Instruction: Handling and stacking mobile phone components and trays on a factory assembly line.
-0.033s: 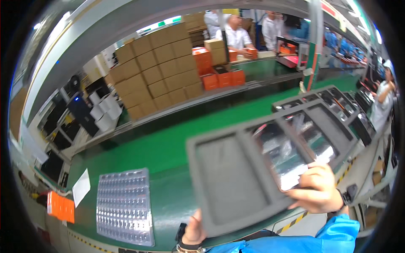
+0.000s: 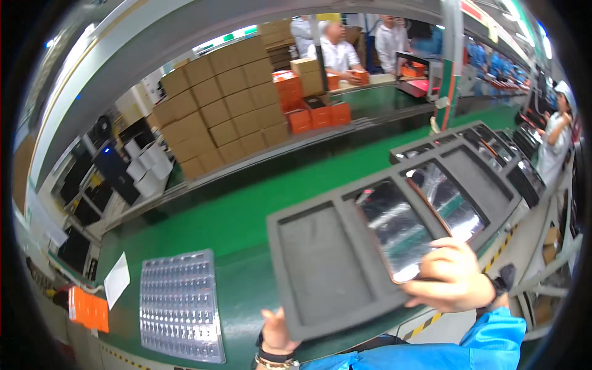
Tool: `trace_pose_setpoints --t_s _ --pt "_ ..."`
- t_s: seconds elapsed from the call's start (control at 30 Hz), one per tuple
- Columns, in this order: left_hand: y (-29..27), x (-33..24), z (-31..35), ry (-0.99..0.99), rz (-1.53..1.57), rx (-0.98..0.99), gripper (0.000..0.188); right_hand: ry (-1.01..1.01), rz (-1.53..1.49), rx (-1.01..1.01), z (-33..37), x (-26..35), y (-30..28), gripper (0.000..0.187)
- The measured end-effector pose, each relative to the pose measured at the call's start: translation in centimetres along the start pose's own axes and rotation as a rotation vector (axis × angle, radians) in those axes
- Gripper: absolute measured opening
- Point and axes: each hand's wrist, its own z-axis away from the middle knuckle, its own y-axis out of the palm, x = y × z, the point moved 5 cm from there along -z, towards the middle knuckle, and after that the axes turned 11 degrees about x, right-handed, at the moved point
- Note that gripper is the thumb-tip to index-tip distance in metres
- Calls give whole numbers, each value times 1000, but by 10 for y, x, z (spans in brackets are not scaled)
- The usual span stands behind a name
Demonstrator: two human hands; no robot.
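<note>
A dark grey foam tray (image 2: 330, 311) with rectangular pockets lies tilted across the near edge of the bench. At its near left corner my left hand (image 2: 276, 332) grips the tray, thumb up and the other fingers mostly hidden. My right hand (image 2: 453, 277) closes on the near end of a glossy dark smartphone (image 2: 394, 225), which sits at a middle pocket. A second smartphone (image 2: 445, 200) rests in the pocket to its right, just beyond my fingertips. The leftmost pocket and the rightmost one hold no phone.
Left on the green bench lies a clear plastic blister tray (image 2: 179, 305), beside a white sheet (image 2: 117, 280) and orange boxes (image 2: 88, 308). Another foam tray (image 2: 456, 140) with phones stands behind mine. Stacked cardboard boxes (image 2: 225, 92) line the far side; co-workers (image 2: 338, 52) work beyond.
The view has shifted slightly. My right hand and the smartphone under it have moved a little to the left; my left hand stays at the tray's corner.
</note>
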Motion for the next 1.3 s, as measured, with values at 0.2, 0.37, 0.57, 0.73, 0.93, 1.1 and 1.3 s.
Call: trace_pose_setpoints --t_s 0.2,0.37,0.57,0.73,0.93,1.1,1.3 --pt "-36 -28 4 113 -48 -361 46 -50 10 -22 -19 39 30 37" --pt "-111 -38 122 458 -1061 -511 43 -120 141 68 -28 76 40 47" --pt "-129 -76 204 212 -267 -890 48 -87 81 249 8 72 83 54" --pt "-118 -69 170 36 -531 -855 63 64 -133 384 55 85 189 55" --pt "-55 -80 157 -4 -1915 -872 37 338 -553 463 47 74 164 51" --pt "-62 -136 160 100 -1899 -1006 31 504 -625 284 40 40 149 32" --pt "-109 -117 175 -391 -2383 -1119 47 277 -503 85 -28 38 168 13"
